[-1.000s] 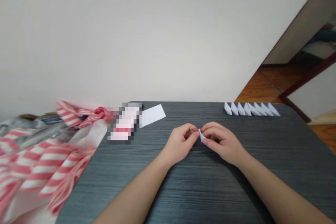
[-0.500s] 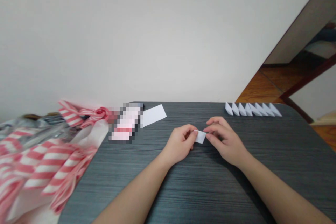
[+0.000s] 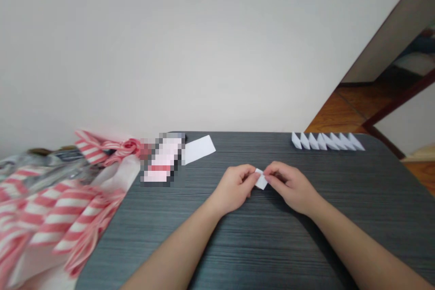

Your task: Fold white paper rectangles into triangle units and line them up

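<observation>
A small folded piece of white paper (image 3: 261,182) is held just above the dark table, between my two hands. My left hand (image 3: 237,186) pinches its left edge between thumb and fingers. On the other side, my right hand (image 3: 288,186) has thumb and forefinger closed on the paper's upper right corner. The fingertips hide part of the folds. Farther back on the right stands a row of several folded white paper pieces (image 3: 326,142), pointed and set side by side.
A flat white paper sheet (image 3: 200,149) lies at the table's back left, beside a pixelated phone-like object (image 3: 165,158). Red-and-white striped cloth (image 3: 73,204) is heaped left of the dark wood-grain table (image 3: 244,249). A pale wall (image 3: 217,50) rises behind.
My right hand has come in from slightly apart, and its thumb and forefinger have closed on the paper. The paper has turned and shifted slightly right.
</observation>
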`<state>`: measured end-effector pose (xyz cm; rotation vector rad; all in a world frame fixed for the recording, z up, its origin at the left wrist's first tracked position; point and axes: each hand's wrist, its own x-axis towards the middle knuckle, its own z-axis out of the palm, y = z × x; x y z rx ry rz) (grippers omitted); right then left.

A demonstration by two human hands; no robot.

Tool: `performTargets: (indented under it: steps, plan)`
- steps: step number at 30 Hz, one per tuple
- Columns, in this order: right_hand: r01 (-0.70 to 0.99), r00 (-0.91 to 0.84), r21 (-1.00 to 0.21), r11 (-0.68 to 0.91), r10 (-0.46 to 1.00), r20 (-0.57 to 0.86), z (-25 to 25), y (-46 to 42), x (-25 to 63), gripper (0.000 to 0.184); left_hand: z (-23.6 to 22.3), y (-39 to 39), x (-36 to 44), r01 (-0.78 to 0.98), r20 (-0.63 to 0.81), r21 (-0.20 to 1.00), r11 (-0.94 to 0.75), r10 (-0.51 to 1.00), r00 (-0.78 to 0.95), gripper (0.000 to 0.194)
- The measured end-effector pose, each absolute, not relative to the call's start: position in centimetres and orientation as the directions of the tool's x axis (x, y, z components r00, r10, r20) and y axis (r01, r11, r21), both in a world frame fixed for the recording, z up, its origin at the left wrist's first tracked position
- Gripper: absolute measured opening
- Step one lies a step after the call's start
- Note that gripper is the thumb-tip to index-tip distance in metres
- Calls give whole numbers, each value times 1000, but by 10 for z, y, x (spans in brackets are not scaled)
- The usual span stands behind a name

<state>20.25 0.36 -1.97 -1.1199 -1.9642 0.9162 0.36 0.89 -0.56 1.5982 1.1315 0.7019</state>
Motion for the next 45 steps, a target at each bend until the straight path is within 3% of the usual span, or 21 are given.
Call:
performTargets:
  steps: [6,12,19,33,39,45]
  plan:
    - [300,-506,-787,540,789,348,-20,5,206,27,-9,11,4,228,-176,969,92,909,378,29]
    - [322,-498,-763,560,786,367,-23,5,206,18,-11,12,4,171,-190,976,133,906,379,29]
    - [341,-479,-744,575,787,388,-22,5,206,12,-6,10,4,225,-182,970,93,892,413,33]
    - [401,-381,-784,474,865,328,-20,4,201,11,-7,9,1,284,-101,958,-45,872,478,40]
    - [398,-320,-843,362,916,242,-25,2,200,2,-13,9,2,259,-96,965,-44,858,504,27]
    - [418,-311,-853,313,931,190,-25,1,199,11,-9,10,1,337,-89,937,-97,865,495,35]
